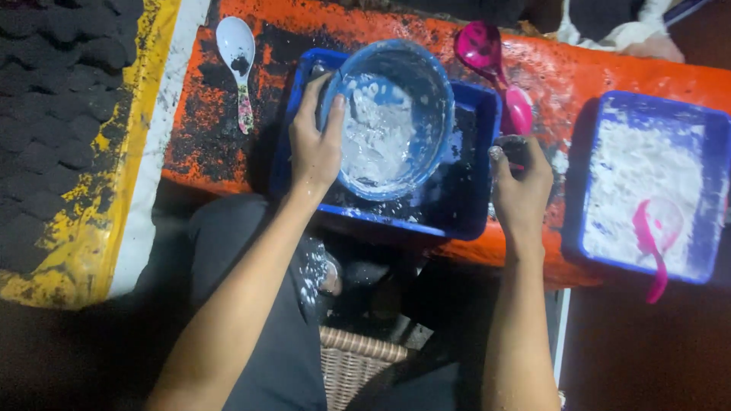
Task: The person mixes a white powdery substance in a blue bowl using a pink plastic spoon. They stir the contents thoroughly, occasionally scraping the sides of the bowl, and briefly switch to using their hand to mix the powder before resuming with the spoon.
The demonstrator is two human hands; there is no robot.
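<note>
Head view, left to right. At far left a white spoon (pixel 237 61) lies on the orange counter (pixel 594 72), soiled with dark powder and apart from the work. Next, the left hand (pixel 316 144) is closed over the near rim of a blue bowl (pixel 392 114), fingers outside and thumb inside, tilting the bowl so that its open mouth faces the camera; wet white paste clings to the inner wall. The bowl sits inside a blue tray (pixel 464 205) that holds dark powder. A pink spoon (pixel 487 57) rests across the tray's far right corner. The right hand (pixel 521 186) is curled round a small dark object at the tray's right edge; what the object is cannot be told. At far right a second blue tray (pixel 655 186) holds white powder and another pink spoon (pixel 651 243).

For good handling, the left-hand grip should stay firm on the rim, since the paste looks slippery, and the bowl's tilt should be kept over the tray so that drips fall inside it.
</note>
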